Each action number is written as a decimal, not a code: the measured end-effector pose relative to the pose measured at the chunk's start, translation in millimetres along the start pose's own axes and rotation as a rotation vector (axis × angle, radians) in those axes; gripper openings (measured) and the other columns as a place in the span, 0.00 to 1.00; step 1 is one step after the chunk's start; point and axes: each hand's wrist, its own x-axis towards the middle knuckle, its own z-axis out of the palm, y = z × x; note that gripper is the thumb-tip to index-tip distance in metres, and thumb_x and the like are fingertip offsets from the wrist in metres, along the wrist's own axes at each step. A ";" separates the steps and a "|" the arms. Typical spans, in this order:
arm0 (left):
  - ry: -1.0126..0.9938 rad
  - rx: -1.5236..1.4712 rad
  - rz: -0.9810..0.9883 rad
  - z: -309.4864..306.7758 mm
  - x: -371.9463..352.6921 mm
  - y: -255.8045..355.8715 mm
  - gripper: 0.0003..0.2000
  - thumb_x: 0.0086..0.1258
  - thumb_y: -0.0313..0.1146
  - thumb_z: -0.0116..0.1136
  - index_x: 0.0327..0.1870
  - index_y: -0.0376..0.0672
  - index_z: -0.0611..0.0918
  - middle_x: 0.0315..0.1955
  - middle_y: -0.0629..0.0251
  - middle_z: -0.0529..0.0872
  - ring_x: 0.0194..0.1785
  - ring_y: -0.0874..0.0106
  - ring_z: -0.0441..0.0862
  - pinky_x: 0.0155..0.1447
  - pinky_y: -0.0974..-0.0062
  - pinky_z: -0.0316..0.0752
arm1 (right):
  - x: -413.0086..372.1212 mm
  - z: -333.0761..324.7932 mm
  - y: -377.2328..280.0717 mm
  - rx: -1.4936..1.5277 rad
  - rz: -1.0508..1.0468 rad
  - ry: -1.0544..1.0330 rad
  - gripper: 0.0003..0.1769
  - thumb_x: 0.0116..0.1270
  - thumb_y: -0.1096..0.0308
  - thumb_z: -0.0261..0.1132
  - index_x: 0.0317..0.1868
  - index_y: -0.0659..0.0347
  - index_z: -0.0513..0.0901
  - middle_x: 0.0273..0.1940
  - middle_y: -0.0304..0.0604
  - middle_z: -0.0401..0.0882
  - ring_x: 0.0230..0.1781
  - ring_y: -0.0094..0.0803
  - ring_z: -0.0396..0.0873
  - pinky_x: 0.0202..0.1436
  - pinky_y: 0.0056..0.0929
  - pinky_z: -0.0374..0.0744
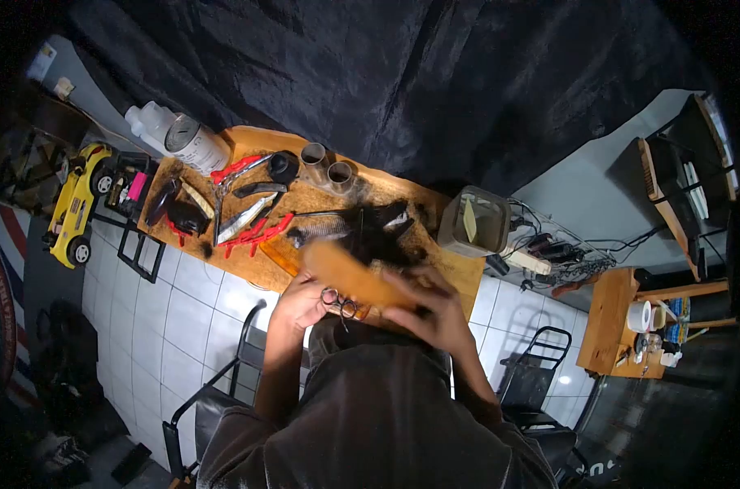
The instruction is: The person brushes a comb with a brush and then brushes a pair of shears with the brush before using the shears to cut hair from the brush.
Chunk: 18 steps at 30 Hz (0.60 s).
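In the head view, an orange-tan piece (350, 275) is held aslant just in front of the person, above the near edge of the wooden table (451, 270). It is long and fairly flat, with a rounded outer end and a smooth, plain face of nearly one colour; motion blur softens its outline, so its finer detail and exact kind cannot be told. It runs from near the left hand down toward the right.

The right hand (435, 310), blurred too, is closed on its right end, thumb on the near side and fingers on the far side. The left hand (301, 303) has its fingers curled in around a pair of scissors (338, 302); their dark, shiny finger rings show clearly at the fingertips, while the blades are hard to make out. The two hands are apart from each other, and whether the left one touches the orange-tan piece cannot be told.

Beyond them, dark hair (372, 232) lies in a heap beside a grey comb (319, 231). Red-handled tools (260, 234) lie farther left, and a clear plastic container (474, 222) stands at the right end
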 end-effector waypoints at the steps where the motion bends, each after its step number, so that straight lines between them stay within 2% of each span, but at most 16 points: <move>1: 0.110 -0.008 0.077 7.1 -2.6 -3.1 0.15 0.70 0.24 0.57 0.57 0.34 0.77 0.47 0.56 0.84 0.38 0.75 0.85 0.34 0.84 0.79 | -3.7 -2.0 -3.8 0.038 -0.042 -0.085 0.28 0.54 0.64 0.75 0.58 0.52 0.82 0.47 0.49 0.77 0.44 0.40 0.78 0.49 0.31 0.77; 3: 0.143 -0.042 0.039 33.4 -5.7 9.5 0.14 0.70 0.25 0.57 0.55 0.34 0.78 0.47 0.56 0.85 0.40 0.76 0.85 0.33 0.85 0.78 | -7.8 0.0 -3.6 0.028 0.018 -0.099 0.28 0.54 0.63 0.76 0.57 0.52 0.83 0.46 0.48 0.77 0.44 0.39 0.78 0.49 0.31 0.76; 5: -0.277 0.194 -0.045 -35.3 -1.5 0.7 0.15 0.72 0.27 0.57 0.57 0.34 0.78 0.44 0.58 0.86 0.41 0.76 0.85 0.36 0.85 0.79 | -9.8 1.4 7.8 -0.030 0.089 -0.053 0.28 0.54 0.63 0.76 0.57 0.52 0.83 0.46 0.48 0.77 0.44 0.39 0.78 0.49 0.32 0.77; 6: -0.164 0.248 -0.094 -10.0 -2.5 8.4 0.16 0.73 0.28 0.56 0.60 0.34 0.77 0.41 0.61 0.86 0.38 0.77 0.84 0.35 0.87 0.79 | -10.1 4.2 22.7 -0.182 -0.037 0.057 0.29 0.54 0.63 0.75 0.59 0.55 0.82 0.44 0.47 0.77 0.44 0.40 0.77 0.48 0.34 0.77; 9: -0.101 0.211 -0.116 14.9 -7.3 11.1 0.18 0.73 0.27 0.55 0.63 0.35 0.75 0.39 0.62 0.85 0.34 0.77 0.84 0.32 0.90 0.77 | 0.3 7.6 24.3 -0.260 0.221 0.298 0.30 0.56 0.64 0.74 0.61 0.57 0.80 0.42 0.48 0.77 0.45 0.41 0.77 0.48 0.35 0.76; 10: -0.123 0.184 -0.110 13.3 -6.5 9.7 0.19 0.73 0.27 0.55 0.64 0.36 0.74 0.40 0.62 0.85 0.35 0.75 0.85 0.32 0.90 0.77 | 6.4 6.0 17.0 -0.267 0.275 0.349 0.28 0.60 0.67 0.72 0.61 0.60 0.78 0.41 0.49 0.77 0.45 0.41 0.77 0.47 0.34 0.76; 13: -0.077 0.157 -0.011 11.0 -1.1 7.7 0.19 0.73 0.27 0.54 0.65 0.36 0.74 0.41 0.63 0.85 0.38 0.74 0.85 0.34 0.87 0.78 | 10.6 0.2 8.0 -0.258 0.280 0.346 0.26 0.62 0.69 0.70 0.61 0.64 0.78 0.41 0.50 0.77 0.45 0.42 0.76 0.48 0.32 0.76; 14: -0.055 0.173 0.026 13.0 1.4 9.2 0.19 0.74 0.26 0.53 0.65 0.37 0.73 0.41 0.63 0.84 0.38 0.74 0.85 0.34 0.86 0.77 | 9.5 1.4 7.8 -0.243 0.187 0.346 0.27 0.62 0.70 0.69 0.62 0.66 0.77 0.42 0.51 0.77 0.45 0.41 0.77 0.50 0.31 0.75; 17: 0.077 0.230 0.187 20.4 11.0 3.7 0.17 0.75 0.26 0.53 0.62 0.36 0.75 0.40 0.64 0.85 0.36 0.75 0.85 0.31 0.87 0.74 | 5.1 1.9 -13.1 -0.091 0.140 0.226 0.28 0.61 0.70 0.70 0.62 0.66 0.77 0.42 0.51 0.78 0.45 0.42 0.77 0.53 0.31 0.75; 18: 0.061 0.261 0.194 20.0 12.3 4.5 0.13 0.74 0.26 0.53 0.57 0.35 0.79 0.39 0.63 0.85 0.35 0.76 0.85 0.31 0.87 0.72 | 3.9 2.9 -18.5 -0.056 0.115 0.204 0.28 0.60 0.69 0.71 0.61 0.65 0.78 0.43 0.51 0.78 0.45 0.42 0.77 0.53 0.31 0.75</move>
